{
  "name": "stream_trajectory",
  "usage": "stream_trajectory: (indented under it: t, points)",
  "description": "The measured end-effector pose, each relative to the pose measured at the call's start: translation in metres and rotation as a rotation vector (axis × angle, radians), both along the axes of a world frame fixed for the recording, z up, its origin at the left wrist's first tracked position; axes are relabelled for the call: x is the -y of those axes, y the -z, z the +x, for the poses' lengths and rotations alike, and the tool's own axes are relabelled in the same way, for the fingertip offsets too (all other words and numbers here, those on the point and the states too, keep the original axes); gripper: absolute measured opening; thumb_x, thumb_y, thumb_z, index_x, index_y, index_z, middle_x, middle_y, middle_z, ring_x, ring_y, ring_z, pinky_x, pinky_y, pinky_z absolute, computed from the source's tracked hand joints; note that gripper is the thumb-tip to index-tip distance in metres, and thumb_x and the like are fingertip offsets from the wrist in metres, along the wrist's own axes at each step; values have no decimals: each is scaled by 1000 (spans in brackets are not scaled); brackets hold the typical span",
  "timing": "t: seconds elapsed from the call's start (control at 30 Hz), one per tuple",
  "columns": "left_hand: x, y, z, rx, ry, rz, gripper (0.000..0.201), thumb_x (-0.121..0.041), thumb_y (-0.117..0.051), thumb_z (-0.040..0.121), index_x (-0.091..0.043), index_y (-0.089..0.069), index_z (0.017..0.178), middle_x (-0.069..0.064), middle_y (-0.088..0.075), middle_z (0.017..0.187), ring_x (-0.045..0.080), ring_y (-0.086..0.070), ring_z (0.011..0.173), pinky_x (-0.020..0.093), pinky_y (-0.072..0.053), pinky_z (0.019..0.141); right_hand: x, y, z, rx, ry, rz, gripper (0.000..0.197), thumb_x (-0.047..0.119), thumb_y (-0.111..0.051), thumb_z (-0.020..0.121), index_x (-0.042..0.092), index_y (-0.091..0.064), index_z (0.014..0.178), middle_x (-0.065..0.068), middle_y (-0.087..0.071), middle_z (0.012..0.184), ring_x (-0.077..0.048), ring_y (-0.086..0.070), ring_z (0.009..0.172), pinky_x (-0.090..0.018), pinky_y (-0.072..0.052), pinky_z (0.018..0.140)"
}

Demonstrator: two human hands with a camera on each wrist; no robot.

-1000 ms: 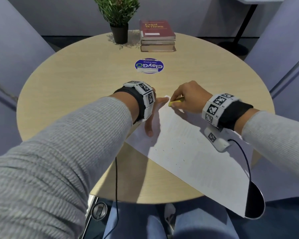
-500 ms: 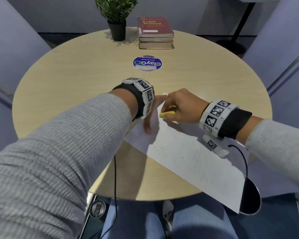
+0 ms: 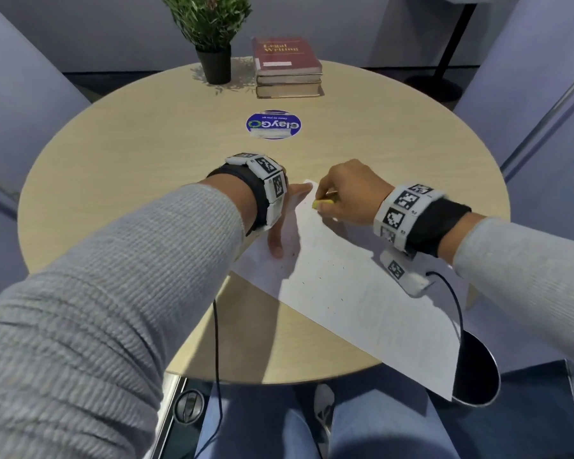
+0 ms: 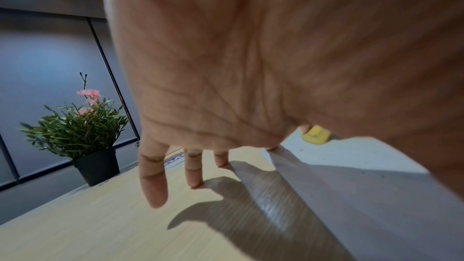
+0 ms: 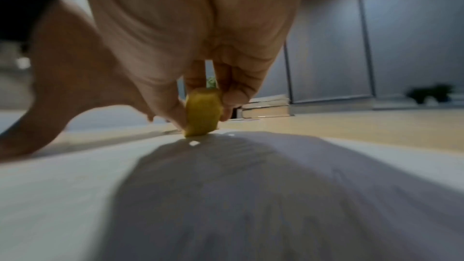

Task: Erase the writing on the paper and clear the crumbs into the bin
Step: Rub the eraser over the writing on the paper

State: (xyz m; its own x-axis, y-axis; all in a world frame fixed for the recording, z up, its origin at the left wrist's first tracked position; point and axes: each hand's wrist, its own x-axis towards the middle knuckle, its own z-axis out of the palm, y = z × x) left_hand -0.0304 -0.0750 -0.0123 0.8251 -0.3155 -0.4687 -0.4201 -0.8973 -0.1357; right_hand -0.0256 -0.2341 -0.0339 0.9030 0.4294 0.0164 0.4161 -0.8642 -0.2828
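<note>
A white sheet of paper (image 3: 362, 293) lies slanted on the round wooden table (image 3: 146, 167), its near corner hanging over the edge. Dark eraser crumbs (image 3: 304, 282) speckle it. My right hand (image 3: 342, 193) pinches a yellow eraser (image 3: 323, 203) and presses it onto the paper's far corner; the right wrist view shows the eraser (image 5: 203, 112) upright between thumb and fingers. My left hand (image 3: 284, 220) lies flat with straight fingers, holding down the paper's left edge; in the left wrist view its fingertips (image 4: 193, 174) touch the table beside the paper (image 4: 351, 176).
A dark round bin (image 3: 478, 369) stands below the table's near right edge, under the paper's overhanging corner. At the far side are a potted plant (image 3: 212, 38), a stack of books (image 3: 287, 66) and a blue round sticker (image 3: 274, 124). Cables hang from both wrists.
My right hand went down-left with the eraser half a second ago, then back up toward the far corner. The left hand has stayed pressed on the paper.
</note>
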Motion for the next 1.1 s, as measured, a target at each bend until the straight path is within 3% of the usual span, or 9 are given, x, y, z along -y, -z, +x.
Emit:
stream_trajectory:
  t: [0.13,0.27,0.37,0.47,0.63,0.77,0.93,1.0,1.1]
  points:
    - [-1,-6,-1,-17,-48,-30,119,-38,-90,54,-21,-21,150,14,-24,153,33,-26,139,44,-27,109,-9,-1,-22,-92,-186,57,14,28,-72,80,17,-76,87,4,-63,74,-10,-53,66,-23,-40,66]
    - [1,-4,-1,-37,22,78,128,-48,-84,61,-25,3,152,7,-7,157,27,-16,143,40,-19,112,0,-2,2,-19,74,39,19,33,-70,82,17,-75,91,0,-61,72,-19,-57,81,-29,-45,72]
    - [3,-7,0,-22,65,157,132,-56,-80,61,-27,13,150,3,-3,157,28,-15,142,41,-20,111,-8,2,-12,-19,-6,45,16,28,-68,80,16,-75,89,-5,-70,82,-21,-63,78,-34,-54,76]
    - [1,-7,0,4,31,146,132,-53,-83,58,-23,4,152,11,-10,156,31,-21,140,41,-24,110,-14,1,-31,-81,-186,59,14,28,-70,78,18,-77,85,-2,-70,77,-17,-58,69,-29,-47,68]
    - [1,-4,-3,4,41,103,121,-44,-81,67,-20,2,152,7,-7,157,23,-17,142,32,-17,108,-2,2,-5,-39,25,62,15,31,-71,79,20,-75,88,-3,-65,80,-18,-61,80,-27,-46,72]
    - [-1,-2,0,2,69,149,131,-54,-82,60,-22,5,152,9,-7,155,27,-15,141,36,-18,111,-16,2,-37,-118,-278,75,11,25,-71,77,19,-77,84,7,-64,73,1,-52,63,-15,-40,63]
    - [2,-10,-3,-31,51,140,134,-57,-83,55,-31,7,151,2,-12,155,29,-23,139,44,-26,108,-5,0,-13,-50,-90,68,16,27,-71,79,17,-77,89,-3,-70,81,-19,-64,75,-25,-45,70]
    - [2,-8,-1,-24,46,136,134,-56,-83,56,-30,8,151,6,-8,156,30,-19,141,43,-22,111,-10,1,-25,-76,-179,66,14,26,-71,78,17,-77,88,2,-67,79,-14,-59,71,-25,-48,70]
    - [-3,-5,-1,10,-12,68,129,-48,-89,51,-31,-9,151,14,-18,154,34,-23,140,44,-25,110,-12,-2,-34,-141,-273,89,12,25,-74,78,18,-77,86,3,-64,73,-10,-53,63,-24,-44,63]
